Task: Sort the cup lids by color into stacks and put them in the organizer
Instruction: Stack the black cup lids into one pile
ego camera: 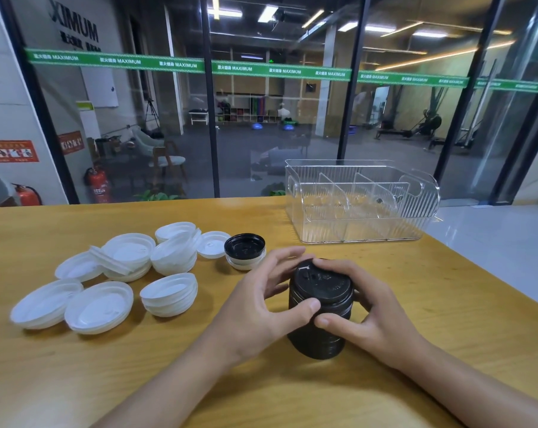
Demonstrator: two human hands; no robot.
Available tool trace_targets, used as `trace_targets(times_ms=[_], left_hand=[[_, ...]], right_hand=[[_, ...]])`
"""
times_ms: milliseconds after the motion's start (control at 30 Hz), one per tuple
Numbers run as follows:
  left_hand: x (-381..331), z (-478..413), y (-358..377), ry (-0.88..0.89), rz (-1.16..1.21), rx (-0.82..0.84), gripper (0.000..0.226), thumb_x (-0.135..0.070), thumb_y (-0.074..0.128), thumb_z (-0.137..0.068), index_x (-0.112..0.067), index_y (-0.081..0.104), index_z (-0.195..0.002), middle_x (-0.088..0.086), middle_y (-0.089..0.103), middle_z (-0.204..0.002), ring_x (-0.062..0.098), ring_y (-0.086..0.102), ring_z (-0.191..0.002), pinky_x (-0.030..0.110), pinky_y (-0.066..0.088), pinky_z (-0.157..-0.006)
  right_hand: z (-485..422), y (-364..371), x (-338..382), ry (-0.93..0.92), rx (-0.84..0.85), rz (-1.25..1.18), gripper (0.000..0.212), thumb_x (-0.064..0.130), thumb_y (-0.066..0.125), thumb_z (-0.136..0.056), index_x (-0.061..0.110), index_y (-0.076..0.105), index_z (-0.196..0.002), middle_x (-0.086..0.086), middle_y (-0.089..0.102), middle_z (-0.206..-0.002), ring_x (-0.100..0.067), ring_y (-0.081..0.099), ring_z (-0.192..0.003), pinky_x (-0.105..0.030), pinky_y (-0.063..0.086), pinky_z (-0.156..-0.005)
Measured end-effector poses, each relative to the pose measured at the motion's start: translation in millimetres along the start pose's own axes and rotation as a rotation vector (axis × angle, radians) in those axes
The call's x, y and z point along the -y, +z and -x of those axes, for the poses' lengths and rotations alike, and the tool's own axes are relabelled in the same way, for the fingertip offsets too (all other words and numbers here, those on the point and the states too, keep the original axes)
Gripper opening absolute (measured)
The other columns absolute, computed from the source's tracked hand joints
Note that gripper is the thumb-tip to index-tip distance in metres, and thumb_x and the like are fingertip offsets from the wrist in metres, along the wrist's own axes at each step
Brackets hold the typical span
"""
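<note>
Left hand [261, 301]: gripped the left side of the black lid stack [320, 335], thumb pressed on the near rim of the top lid [323, 284], fingers bent over its far edge
Right hand [363, 307]: gripped the right side of the same stack, thumb low across the front, fingers wrapped round the back
Black lid stack: stood on the wooden table [76, 381], held between both hands; the top lid sat dome side up and a little tilted
Lone black lid [244, 244]: lay hollow side up on a short white stack [246, 263], just beyond the left hand's fingers
White lid pile [128, 257]: loose and overlapping, some on edge, left of the lone black lid
Small white stack [169, 295]: hollow side up, nearer than the pile, left of the left hand
Two white lids [99, 307]: side by side at the far left, hollow side up, rims touching
Organizer [360, 202]: clear ribbed plastic with upright dividers, at the table's far right corner, well apart from both hands
Glass wall [277, 118]: behind the table, crossed by a green printed strip
Fire extinguisher [98, 186]: red, on the floor beyond the glass at left
</note>
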State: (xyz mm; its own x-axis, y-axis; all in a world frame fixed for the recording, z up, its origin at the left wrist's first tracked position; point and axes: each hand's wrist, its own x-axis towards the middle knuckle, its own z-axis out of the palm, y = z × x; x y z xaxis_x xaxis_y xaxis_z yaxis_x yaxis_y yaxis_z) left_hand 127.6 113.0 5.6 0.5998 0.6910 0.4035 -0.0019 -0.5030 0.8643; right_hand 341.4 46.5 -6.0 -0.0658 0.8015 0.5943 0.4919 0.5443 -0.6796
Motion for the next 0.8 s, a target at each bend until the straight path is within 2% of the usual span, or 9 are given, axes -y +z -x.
trace_targets(times_ms=[100, 167, 267, 367, 467, 533, 600, 700, 800], left_hand=[[5.9, 3.7, -8.4, -0.002, -0.086, -0.003, 0.060, -0.050, 0.071, -0.091, -0.044, 0.048, -0.146, -0.023, 0.066, -0.140, -0.001, 0.055, -0.138, 0.031, 0.041, -0.115], [17.0, 3.8, -18.6, 0.017, -0.232, -0.076, 0.055, -0.061, 0.060, -0.092, -0.042, 0.053, -0.144, -0.025, 0.064, -0.140, -0.005, 0.052, -0.137, 0.030, 0.044, -0.113], [39.7, -4.0, -34.4, 0.090, -0.551, -0.244, 0.042, -0.044, 0.064, -0.098, -0.037, 0.058, -0.139, -0.026, 0.060, -0.139, -0.006, 0.052, -0.133, 0.027, 0.047, -0.110], [56.9, -17.0, -39.8, 0.080, -0.731, -0.262, 0.052, -0.020, 0.067, -0.099, -0.028, 0.053, -0.148, -0.016, 0.053, -0.150, 0.000, 0.044, -0.142, 0.027, 0.041, -0.117], [64.3, -27.6, -40.8, 0.030, -0.817, -0.244, 0.057, -0.019, 0.063, -0.103, -0.024, 0.046, -0.157, -0.009, 0.046, -0.160, 0.006, 0.035, -0.152, 0.022, 0.029, -0.122], [67.0, -32.8, -40.5, -0.004, -0.846, -0.250, 0.054, -0.020, 0.060, -0.105, -0.023, 0.046, -0.158, -0.007, 0.046, -0.162, 0.009, 0.034, -0.154, 0.025, 0.030, -0.122], [70.2, -34.9, -40.5, -0.018, -0.872, -0.252, 0.047, -0.019, 0.058, -0.106, -0.021, 0.054, -0.153, -0.004, 0.056, -0.154, 0.014, 0.046, -0.147, 0.027, 0.038, -0.116], [76.6, -35.0, -42.9, 0.030, -0.900, -0.266, 0.030, -0.009, 0.063, -0.102, -0.015, 0.072, -0.130, -0.001, 0.074, -0.122, 0.021, 0.068, -0.117, 0.031, 0.054, -0.093], [77.6, -34.8, -46.2, 0.059, -0.893, -0.326, 0.022, -0.006, 0.066, -0.100, -0.015, 0.077, -0.117, -0.002, 0.076, -0.108, 0.022, 0.072, -0.102, 0.035, 0.058, -0.082]], right_hand=[[-0.1, 0.9, 1.1, 0.013, 0.011, -0.005, 0.065, 0.059, 0.080, -0.084, 0.035, 0.058, -0.141, 0.010, 0.068, -0.135, -0.016, 0.068, -0.124, -0.027, 0.056, -0.097], [0.0, 1.6, 1.2, 0.032, 0.014, -0.003, 0.065, 0.063, 0.079, -0.083, 0.042, 0.056, -0.140, 0.011, 0.067, -0.136, -0.016, 0.067, -0.124, -0.025, 0.055, -0.098], [0.0, 4.4, 0.9, 0.049, 0.013, -0.003, 0.066, 0.065, 0.079, -0.081, 0.046, 0.054, -0.139, 0.013, 0.067, -0.136, -0.015, 0.067, -0.124, -0.023, 0.054, -0.098], [-2.2, 5.6, -0.1, 0.061, 0.023, 0.013, 0.067, 0.062, 0.081, -0.079, 0.047, 0.054, -0.138, 0.017, 0.069, -0.131, -0.012, 0.068, -0.121, -0.019, 0.053, -0.095], [-5.1, 6.2, -0.9, 0.070, 0.031, 0.030, 0.067, 0.054, 0.082, -0.078, 0.042, 0.055, -0.139, 0.019, 0.069, -0.128, -0.009, 0.069, -0.118, -0.015, 0.052, -0.092], [-7.4, 7.7, -2.8, 0.072, 0.034, 0.023, 0.068, 0.052, 0.082, -0.079, 0.039, 0.054, -0.140, 0.018, 0.070, -0.127, -0.008, 0.068, -0.119, -0.014, 0.052, -0.091], [-10.9, 9.9, -5.7, 0.075, 0.035, 0.029, 0.068, 0.053, 0.081, -0.079, 0.041, 0.052, -0.140, 0.018, 0.069, -0.128, -0.008, 0.067, -0.121, -0.015, 0.053, -0.091], [-19.1, 14.6, -10.0, 0.084, 0.033, 0.065, 0.069, 0.058, 0.079, -0.079, 0.045, 0.051, -0.141, 0.022, 0.066, -0.132, -0.005, 0.064, -0.124, -0.021, 0.056, -0.092], [-31.5, 21.7, -13.1, 0.088, 0.021, 0.070, 0.069, 0.059, 0.078, -0.079, 0.042, 0.051, -0.141, 0.024, 0.066, -0.131, -0.004, 0.064, -0.123, -0.022, 0.056, -0.092]])
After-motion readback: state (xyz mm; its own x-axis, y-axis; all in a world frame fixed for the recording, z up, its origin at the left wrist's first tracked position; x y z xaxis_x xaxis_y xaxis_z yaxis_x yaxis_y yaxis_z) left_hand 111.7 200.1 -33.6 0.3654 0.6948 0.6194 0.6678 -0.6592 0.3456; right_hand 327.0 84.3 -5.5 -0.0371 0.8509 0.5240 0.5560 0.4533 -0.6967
